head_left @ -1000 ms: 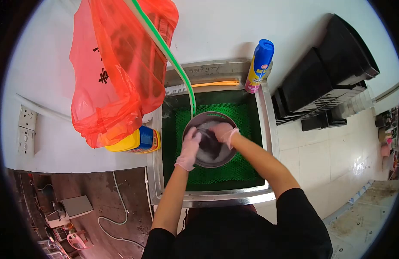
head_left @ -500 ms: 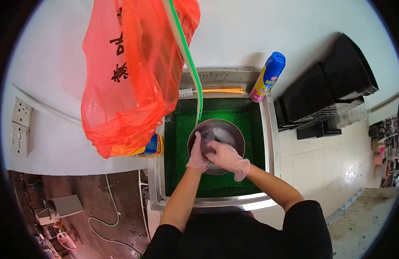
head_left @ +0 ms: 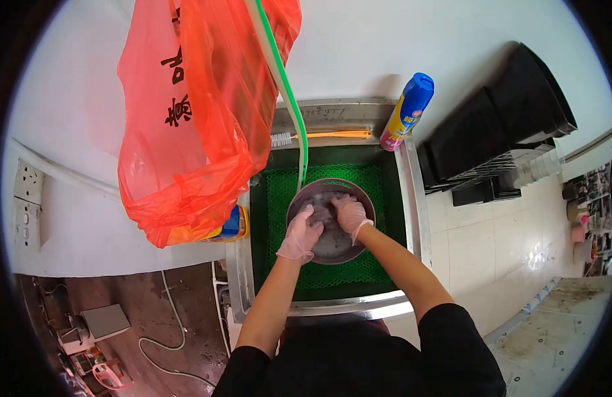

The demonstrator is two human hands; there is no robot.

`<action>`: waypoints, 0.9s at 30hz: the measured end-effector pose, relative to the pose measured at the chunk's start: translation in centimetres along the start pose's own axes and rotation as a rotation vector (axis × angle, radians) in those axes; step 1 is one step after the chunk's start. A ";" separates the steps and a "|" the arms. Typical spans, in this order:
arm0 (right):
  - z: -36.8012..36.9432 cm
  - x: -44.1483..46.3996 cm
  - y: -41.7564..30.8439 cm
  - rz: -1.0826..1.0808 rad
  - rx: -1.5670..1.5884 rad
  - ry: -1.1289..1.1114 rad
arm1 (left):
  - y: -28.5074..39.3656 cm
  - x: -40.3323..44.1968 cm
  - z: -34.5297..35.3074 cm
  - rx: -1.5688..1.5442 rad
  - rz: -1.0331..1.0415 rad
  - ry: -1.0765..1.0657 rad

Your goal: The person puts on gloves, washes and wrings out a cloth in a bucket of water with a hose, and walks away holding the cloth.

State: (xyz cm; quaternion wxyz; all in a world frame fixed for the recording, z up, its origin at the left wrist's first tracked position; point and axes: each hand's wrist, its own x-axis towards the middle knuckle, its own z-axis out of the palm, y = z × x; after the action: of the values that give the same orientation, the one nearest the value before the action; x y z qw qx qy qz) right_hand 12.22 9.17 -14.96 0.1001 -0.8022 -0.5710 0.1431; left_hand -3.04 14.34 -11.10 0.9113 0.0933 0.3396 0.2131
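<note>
A round grey bowl (head_left: 363,196) with cloudy water stands in the sink on green mesh matting. Both of my hands wear thin, see-through gloves. At the bowl's left side, my left hand (head_left: 303,234) is closed on one end of a wet, dark grey cloth (head_left: 323,214). Reaching in from the right, my right hand (head_left: 351,217) has its fingers curled on the cloth's other side, its fingertips partly hidden. A green-striped hose (head_left: 294,109) hangs down behind the bowl.
The metal sink (head_left: 418,218) has a bottle brush (head_left: 345,133) and a blue-capped spray can (head_left: 408,112) on its back ledge. A red plastic bag (head_left: 193,152) hangs at left, above a blue-and-yellow container (head_left: 234,225). Black bins (head_left: 498,126) stand at right.
My right hand has moved away from my left, toward the bowl's upper right. My left hand has turned and shifted slightly down. The whole view has shifted a little.
</note>
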 end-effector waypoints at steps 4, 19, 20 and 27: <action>7.9 0.0 2.1 -0.013 -0.088 -0.327 | -2.7 5.2 -9.6 0.414 0.095 0.118; -4.7 -3.2 -6.3 -0.126 0.915 0.116 | -0.7 3.4 -2.5 -0.109 -0.013 -0.534; -2.4 -2.1 -5.7 -0.099 0.993 0.162 | -0.2 1.7 -0.5 0.420 0.132 -0.359; 0.4 2.0 -0.4 0.034 0.324 -0.117 | -0.9 -0.7 0.0 -0.194 -0.120 -0.180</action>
State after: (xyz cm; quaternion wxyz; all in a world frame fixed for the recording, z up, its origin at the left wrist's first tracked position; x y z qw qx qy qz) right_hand 12.37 11.22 -15.46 0.1924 -0.7753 -0.5317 0.2814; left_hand -3.19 13.25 -11.00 0.9540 0.0032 0.2394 0.1806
